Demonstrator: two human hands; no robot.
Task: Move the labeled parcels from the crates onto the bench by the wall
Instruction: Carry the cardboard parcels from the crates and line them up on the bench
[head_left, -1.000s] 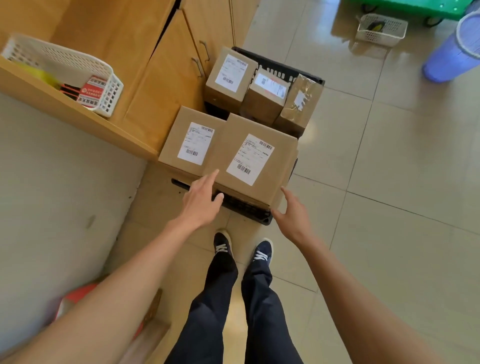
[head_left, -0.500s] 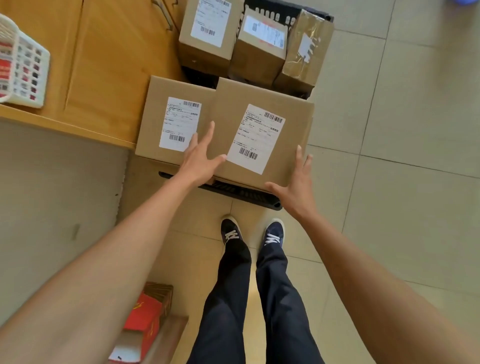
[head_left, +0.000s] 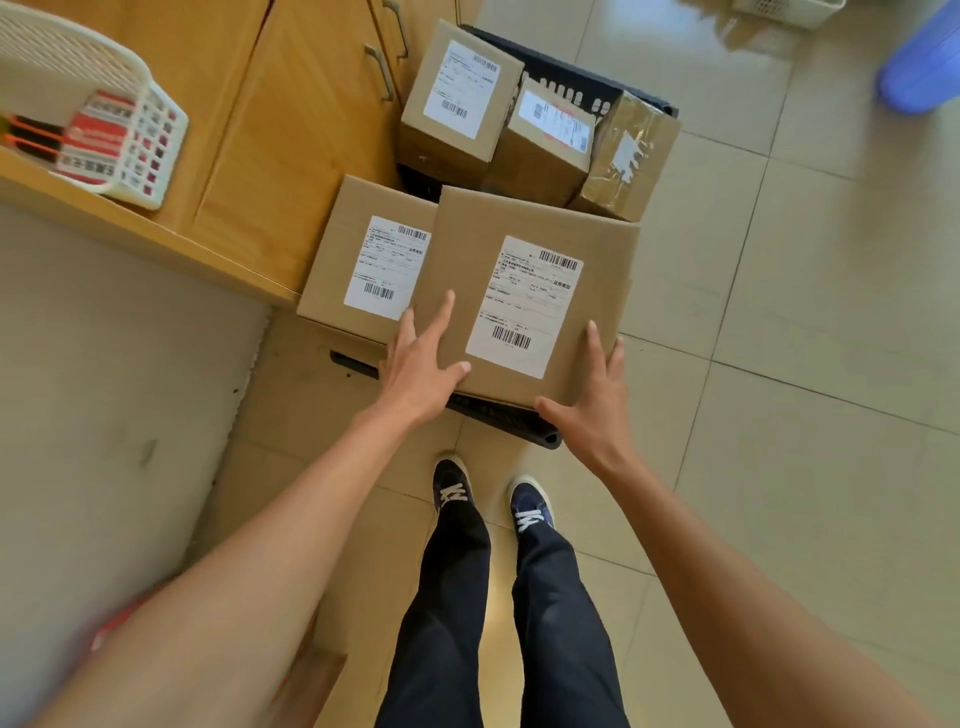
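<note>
On near black crate (head_left: 498, 418), front parcel (head_left: 524, 296) lying label-up, overlapping second labeled parcel (head_left: 363, 265) beside it. Left hand (head_left: 421, 369) pressing spread fingers on parcel's near-left top edge; right hand (head_left: 592, 395) cupping near-right corner, fingers straight. Neither curling under; lift seemingly not yet begun. Three more parcels (head_left: 535, 124) standing in far crate (head_left: 582, 78). Bench (head_left: 130, 234) at left showing only white basket (head_left: 135, 130), no parcels in visible part. Judging task barely started: five parcels left.
</note>
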